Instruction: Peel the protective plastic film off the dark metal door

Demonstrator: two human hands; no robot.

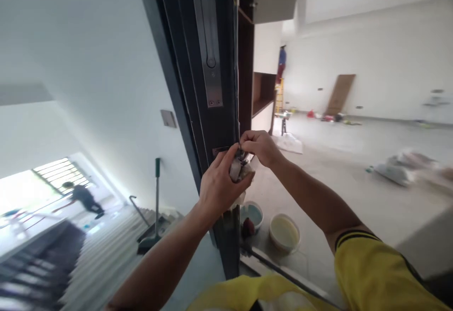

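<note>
Wad (pixel 235 170), pale and crumpled, sits at two o'clock from the middle of your left hand (pixel 216 186), tucked between your curled fingers and thumb against the edge of the dark door frame (pixel 221 127). Your right hand (pixel 261 147) is just above it, so the wad lies between six and seven o'clock from those fingertips; the left is the nearer hand, since it has the wad in its grasp. Your right thumb and forefinger are drawn together in a narrow pinch at the frame's edge (you cannot tell from here whether anything is caught between them). The frame's long axis leans from eleven toward five o'clock, while the wad, bunched up, shows no clear axis.

Below the hands, between five and six o'clock, stands a bucket (pixel 261 222) with a bluish inside and a dark red thing (pixel 248 227) at its near side. Just beside it, at five o'clock, a second bucket (pixel 297 244) shows a pale yellowish inside; whether that is liquid is unclear.
</note>
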